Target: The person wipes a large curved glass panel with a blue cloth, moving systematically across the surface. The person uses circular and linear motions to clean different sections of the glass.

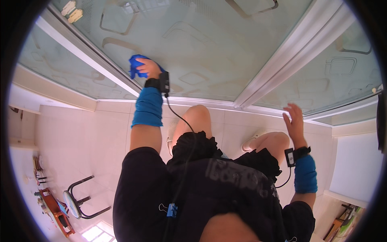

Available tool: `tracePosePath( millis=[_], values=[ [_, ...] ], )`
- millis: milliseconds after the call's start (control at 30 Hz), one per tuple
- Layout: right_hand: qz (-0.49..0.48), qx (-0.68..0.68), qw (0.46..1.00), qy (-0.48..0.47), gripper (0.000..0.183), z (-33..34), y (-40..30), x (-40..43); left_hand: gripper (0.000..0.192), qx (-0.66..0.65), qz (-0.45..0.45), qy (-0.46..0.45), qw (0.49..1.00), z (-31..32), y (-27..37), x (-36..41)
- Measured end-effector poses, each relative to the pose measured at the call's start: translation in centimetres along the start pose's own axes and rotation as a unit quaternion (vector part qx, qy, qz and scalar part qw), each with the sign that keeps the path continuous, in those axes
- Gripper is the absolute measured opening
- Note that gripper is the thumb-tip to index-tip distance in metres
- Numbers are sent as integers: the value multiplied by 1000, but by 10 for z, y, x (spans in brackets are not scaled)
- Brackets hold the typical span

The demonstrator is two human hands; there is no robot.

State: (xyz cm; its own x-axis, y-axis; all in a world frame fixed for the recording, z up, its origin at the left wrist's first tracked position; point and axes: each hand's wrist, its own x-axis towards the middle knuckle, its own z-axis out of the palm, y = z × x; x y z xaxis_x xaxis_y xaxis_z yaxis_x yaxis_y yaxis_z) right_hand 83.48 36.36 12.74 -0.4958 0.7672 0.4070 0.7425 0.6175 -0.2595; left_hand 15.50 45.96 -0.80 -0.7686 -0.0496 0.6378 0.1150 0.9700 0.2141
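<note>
Before me stands a frosted glass sliding door panel [211,54] with patterned shapes, set in a pale metal frame [287,51]. My left hand [148,68] presses a blue cloth [138,65] against the lower left part of the glass, beside the slanting frame bar. Lower on the right, my right hand [294,116] is raised near the bottom rail with its fingers apart and nothing in it. Each wrist bears a black strap with a small device and a cable, above a blue sleeve.
A stool [72,204] with black metal legs lies in view at the lower left, near a reddish-brown wooden piece of furniture [54,208] holding items. Pale floor tiles [81,136] run behind me. A cable hangs from my left wrist across my body.
</note>
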Motion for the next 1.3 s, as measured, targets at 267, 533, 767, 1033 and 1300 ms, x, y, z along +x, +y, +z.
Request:
tracePosePath(
  millis=[267,533,767,1033,1300],
  values=[
    [148,6,987,-63,17,42,13,-112,46,-203,76,-262,940,-125,70,-253],
    [261,19,964,-56,20,37,5,-107,54,-517,147,-311,784,-268,83,-357],
    [241,-17,964,-109,18,38,14,-92,63,-494,93,-294,813,-166,52,-296],
    [221,-44,967,-114,18,42,11,-80,74,-463,-145,-288,826,-24,-31,-67],
    [200,-55,972,-114,22,52,10,-66,86,-651,-354,-298,602,-87,-46,82]
  ],
)
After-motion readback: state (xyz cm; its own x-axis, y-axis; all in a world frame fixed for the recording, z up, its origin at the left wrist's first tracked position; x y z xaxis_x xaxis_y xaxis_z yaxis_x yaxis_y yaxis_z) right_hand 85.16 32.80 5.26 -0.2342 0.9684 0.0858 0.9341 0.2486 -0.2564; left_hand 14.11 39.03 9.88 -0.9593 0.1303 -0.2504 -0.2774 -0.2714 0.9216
